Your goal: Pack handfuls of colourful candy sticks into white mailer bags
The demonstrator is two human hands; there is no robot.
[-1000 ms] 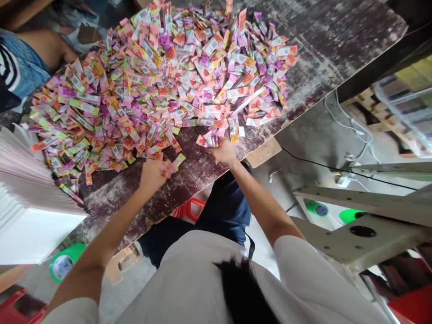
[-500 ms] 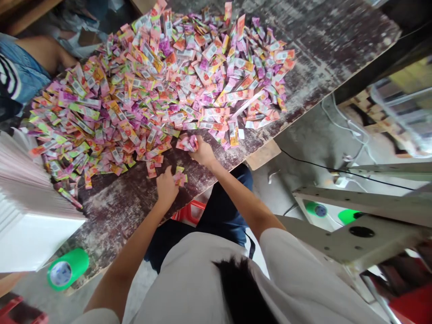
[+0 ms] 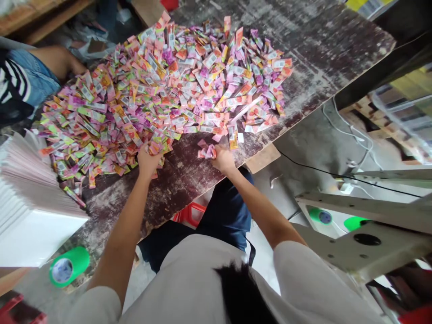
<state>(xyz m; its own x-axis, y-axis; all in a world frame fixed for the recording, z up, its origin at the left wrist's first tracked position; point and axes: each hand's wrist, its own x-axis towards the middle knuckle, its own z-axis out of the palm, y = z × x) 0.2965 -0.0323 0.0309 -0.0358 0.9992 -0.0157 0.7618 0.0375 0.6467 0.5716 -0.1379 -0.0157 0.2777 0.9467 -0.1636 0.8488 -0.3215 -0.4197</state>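
Observation:
A wide heap of small, colourful stick sachets covers much of the worn dark table. At the near edge of the heap, my left hand is closed around several sachets, pink and yellow-green ones showing past the fingers. My right hand grips a small bunch of pink sachets just above the tabletop, to the right of the left hand. Its fingertips are partly hidden by the bunch. A yellow-orange sachet lies just beyond my right hand.
A tall stack of white paper sheets or bags stands at the left, with a green tape roll beside it. Another person's leg is at the far left. A red stool is below the table. A metal frame stands at right.
My left hand has moved up and left to the edge of the heap. My right hand has shifted right and slightly down with its bunch of sachets. The view has shifted slightly.

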